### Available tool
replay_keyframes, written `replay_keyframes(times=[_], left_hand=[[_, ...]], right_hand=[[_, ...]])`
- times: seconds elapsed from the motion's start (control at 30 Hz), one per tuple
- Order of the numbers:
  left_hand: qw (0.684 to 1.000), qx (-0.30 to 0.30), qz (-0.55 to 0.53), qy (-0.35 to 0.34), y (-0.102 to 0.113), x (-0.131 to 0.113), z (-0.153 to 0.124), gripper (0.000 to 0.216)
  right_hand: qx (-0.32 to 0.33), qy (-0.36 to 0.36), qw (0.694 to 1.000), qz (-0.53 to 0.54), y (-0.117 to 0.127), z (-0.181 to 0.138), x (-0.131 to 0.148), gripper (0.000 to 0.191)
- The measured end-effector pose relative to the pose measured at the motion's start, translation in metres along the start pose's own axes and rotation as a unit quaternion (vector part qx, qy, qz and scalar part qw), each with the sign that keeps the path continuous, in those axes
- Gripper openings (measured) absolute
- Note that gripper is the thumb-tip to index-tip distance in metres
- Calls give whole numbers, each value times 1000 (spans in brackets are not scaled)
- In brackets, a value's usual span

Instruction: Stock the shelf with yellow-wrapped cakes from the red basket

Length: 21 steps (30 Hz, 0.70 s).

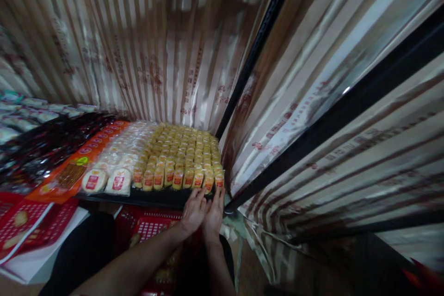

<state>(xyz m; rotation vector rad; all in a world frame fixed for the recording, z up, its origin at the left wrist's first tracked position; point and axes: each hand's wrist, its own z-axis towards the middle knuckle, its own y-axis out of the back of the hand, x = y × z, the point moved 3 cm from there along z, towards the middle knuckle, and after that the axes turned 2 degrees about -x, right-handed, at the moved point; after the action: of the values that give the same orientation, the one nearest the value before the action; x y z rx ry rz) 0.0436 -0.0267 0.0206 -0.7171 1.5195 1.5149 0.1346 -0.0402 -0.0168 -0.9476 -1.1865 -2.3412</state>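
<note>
Rows of small yellow snack cakes (177,176) in clear wrappers with red and orange labels stand upright on a dark shelf (152,198). At the shelf's front right corner, my left hand (194,210) reaches with stretched fingers to the lower front of the end packs. Beside it, my right hand (213,216) has its fingers extended against the rightmost wrapped cake (219,179). The two hands touch or nearly touch each other. Neither hand appears wrapped round a pack, though the thumbs are partly hidden.
Left of the cakes are round white packaged cakes (120,181), orange packs (72,166) and dark packs (45,143). Red baskets (152,225) sit below the shelf; another red basket (38,224) is at left. A black frame post (255,55) and printed striped curtain (194,46) bound the shelf.
</note>
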Motion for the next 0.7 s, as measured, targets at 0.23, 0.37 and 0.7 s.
replay_keyframes(times=[0.23, 0.37, 0.7], left_hand=[[1000, 9, 1, -12, 2, 0, 1, 46], [1000, 13, 4, -14, 2, 2, 2, 47], [1000, 8, -4, -29, 1, 4, 2, 46]], right_hand=[[-9, 5, 1000, -5, 3, 4, 3, 51], [-25, 0, 1000, 2, 3, 5, 5, 50], [-17, 36, 998, -45, 1, 9, 3, 56]])
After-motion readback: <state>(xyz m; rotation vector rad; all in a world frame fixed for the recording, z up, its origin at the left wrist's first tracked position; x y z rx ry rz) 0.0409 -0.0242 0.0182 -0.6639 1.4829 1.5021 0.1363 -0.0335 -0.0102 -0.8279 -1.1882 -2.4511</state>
